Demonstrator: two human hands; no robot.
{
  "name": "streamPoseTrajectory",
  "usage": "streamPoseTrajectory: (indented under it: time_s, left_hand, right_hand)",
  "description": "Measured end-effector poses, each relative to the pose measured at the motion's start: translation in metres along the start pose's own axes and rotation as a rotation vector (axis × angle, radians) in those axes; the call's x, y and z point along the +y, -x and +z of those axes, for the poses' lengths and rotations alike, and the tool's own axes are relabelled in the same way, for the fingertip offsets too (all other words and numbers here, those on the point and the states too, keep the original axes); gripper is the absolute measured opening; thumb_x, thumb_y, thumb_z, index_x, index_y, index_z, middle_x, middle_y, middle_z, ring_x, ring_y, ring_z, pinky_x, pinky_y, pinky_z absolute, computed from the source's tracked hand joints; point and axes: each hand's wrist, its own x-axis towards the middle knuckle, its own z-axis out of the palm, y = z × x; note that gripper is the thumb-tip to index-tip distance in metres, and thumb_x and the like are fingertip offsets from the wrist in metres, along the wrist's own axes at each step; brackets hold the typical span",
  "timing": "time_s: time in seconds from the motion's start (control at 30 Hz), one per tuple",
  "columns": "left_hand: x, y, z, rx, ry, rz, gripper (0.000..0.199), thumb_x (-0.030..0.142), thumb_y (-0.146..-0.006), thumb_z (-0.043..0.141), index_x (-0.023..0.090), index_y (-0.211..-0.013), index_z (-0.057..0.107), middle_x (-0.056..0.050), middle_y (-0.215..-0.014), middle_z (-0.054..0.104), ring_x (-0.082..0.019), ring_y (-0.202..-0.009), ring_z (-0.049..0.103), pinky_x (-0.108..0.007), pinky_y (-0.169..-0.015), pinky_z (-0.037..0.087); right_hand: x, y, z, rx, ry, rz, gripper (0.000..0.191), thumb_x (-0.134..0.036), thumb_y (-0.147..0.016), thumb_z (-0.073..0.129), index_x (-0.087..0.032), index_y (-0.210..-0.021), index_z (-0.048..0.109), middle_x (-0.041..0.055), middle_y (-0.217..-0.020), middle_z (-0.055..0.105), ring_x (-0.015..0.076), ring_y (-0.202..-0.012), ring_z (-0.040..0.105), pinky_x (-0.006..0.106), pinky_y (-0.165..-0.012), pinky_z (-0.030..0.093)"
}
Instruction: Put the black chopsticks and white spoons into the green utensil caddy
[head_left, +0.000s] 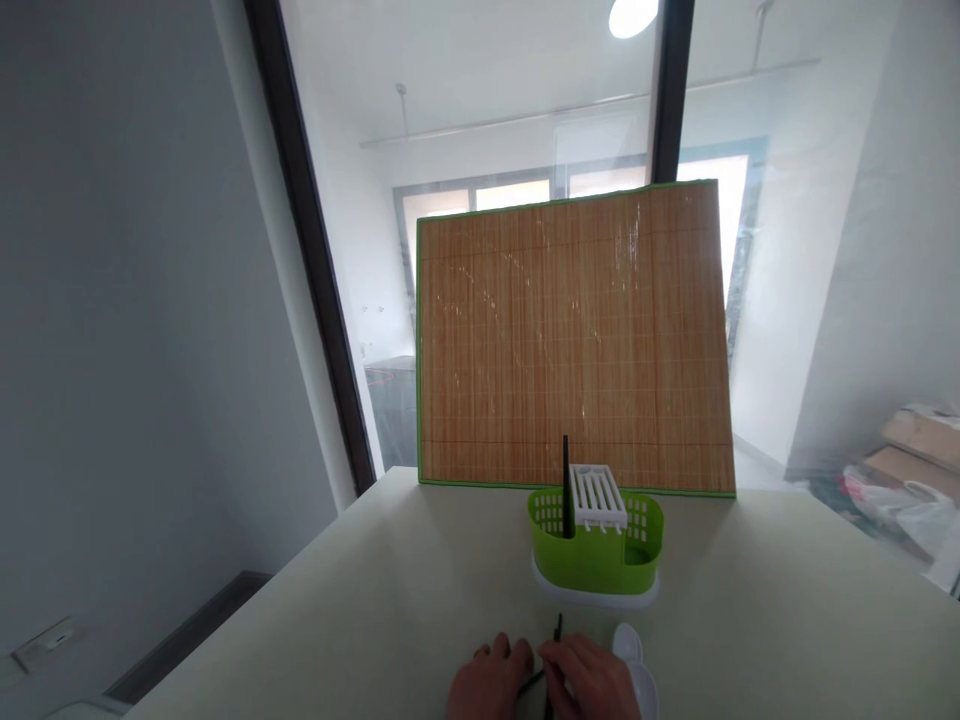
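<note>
My right hand (pixel 591 682) is closed at the bottom of the head view, its fingertips pinched on a thin black chopstick (pixel 558 627) that points away from me. To its left, my left hand (pixel 489 684) rests low over the table with loosely bent fingers, and I see nothing gripped in them. A second dark stick (pixel 532 684) lies slantwise between the hands; its ends are hidden. Right beside my right hand lie white spoons (pixel 628 645), partly covered. Beyond the hands stands a green utensil basket (pixel 592 560) with a white slotted rack (pixel 598 497) and an upright black chopstick (pixel 566 480).
A white tray (pixel 596 598) sits under the basket. Behind it, a bamboo mat (pixel 574 340) with green edging stands upright at the far edge of the pale table (pixel 360 600). Behind that is a glass partition with dark frames. Boxes and bags (pixel 911 480) lie at far right.
</note>
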Motion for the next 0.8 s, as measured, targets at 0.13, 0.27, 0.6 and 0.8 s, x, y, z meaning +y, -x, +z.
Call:
streamPoseTrajectory:
  time_s: [0.13, 0.27, 0.6, 0.8]
  left_hand:
    - [-0.032, -0.006, 0.002, 0.060, 0.098, 0.101, 0.066, 0.036, -0.050, 0.079, 0.031, -0.110, 0.054, -0.003, -0.110, 0.056, -0.027, -0.099, 0.056, -0.037, -0.081, 0.045]
    - [-0.054, -0.010, 0.005, 0.124, 0.160, 0.211, 0.062, 0.043, -0.049, 0.079, 0.032, -0.105, 0.055, 0.001, -0.099, 0.058, -0.021, -0.089, 0.057, -0.030, -0.076, 0.044]
    - [-0.061, -0.006, -0.015, 0.129, -0.116, -0.021, 0.035, 0.005, -0.071, 0.045, 0.013, -0.100, 0.062, -0.014, -0.099, 0.065, -0.027, -0.096, 0.061, -0.036, -0.081, 0.044]
    - [-0.065, -0.013, -0.030, 0.136, -0.201, -0.077, 0.036, 0.000, -0.072, 0.041, 0.009, -0.098, 0.064, -0.018, -0.100, 0.066, -0.029, -0.098, 0.062, -0.039, -0.082, 0.046]
  right_hand:
    - [-0.005, -0.003, -0.003, 0.008, -0.011, -0.007, 0.025, -0.020, -0.095, 0.032, -0.022, -0.089, 0.055, 0.0005, -0.064, 0.059, 0.0160, -0.056, 0.058, 0.025, -0.050, 0.038]
    - [-0.005, -0.004, -0.003, 0.008, -0.016, -0.011, 0.022, -0.017, -0.094, 0.034, -0.022, -0.088, 0.055, 0.0003, -0.064, 0.058, 0.0156, -0.055, 0.057, 0.025, -0.050, 0.038]
    - [0.000, 0.005, 0.005, -0.057, -0.007, -0.014, 0.018, -0.013, -0.089, 0.039, -0.023, -0.091, 0.054, -0.0003, -0.067, 0.059, 0.0151, -0.058, 0.059, 0.024, -0.052, 0.039]
    - [-0.003, 0.005, 0.010, -0.015, 0.016, -0.066, 0.018, -0.012, -0.088, 0.040, -0.022, -0.087, 0.054, -0.0013, -0.062, 0.056, 0.0139, -0.054, 0.057, 0.023, -0.049, 0.037]
